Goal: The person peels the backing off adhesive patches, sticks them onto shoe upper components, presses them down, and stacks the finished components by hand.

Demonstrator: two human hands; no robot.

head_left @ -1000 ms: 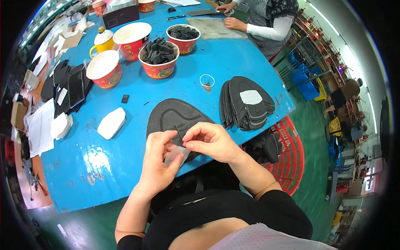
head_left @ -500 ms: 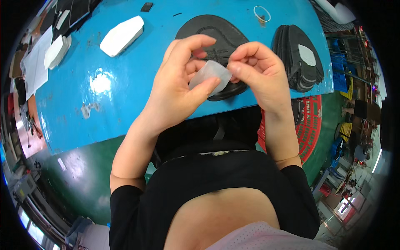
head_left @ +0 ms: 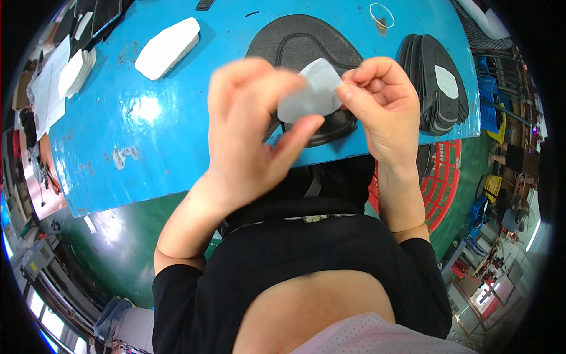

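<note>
My right hand point(head_left: 383, 103) pinches the right edge of a thin whitish patch point(head_left: 321, 88) with rounded corners between thumb and forefinger. Beside the patch's left edge is my left hand point(head_left: 244, 130), its thumb spread away from the fingers; those fingers are smeared by motion. Whether they touch the patch I cannot tell. Beneath both hands lies a black rounded panel point(head_left: 300, 38) with a raised curved seam, partly hidden by the hands and the patch. To its right a stack of black rounded pieces point(head_left: 421, 65) carries a white patch point(head_left: 447, 81) on top.
The blue table point(head_left: 171, 171) has a stack of white patches point(head_left: 168, 48) at the far left and another white stack point(head_left: 76, 72) near paper sheets point(head_left: 50, 97). A thin white ring point(head_left: 382, 15) lies at the back. Below the right edge stands a red basket point(head_left: 445, 183).
My left fingers have come off the patch and the hand has opened and shifted slightly left. My right hand has moved slightly right, still pinching the patch, which now shows more fully.
</note>
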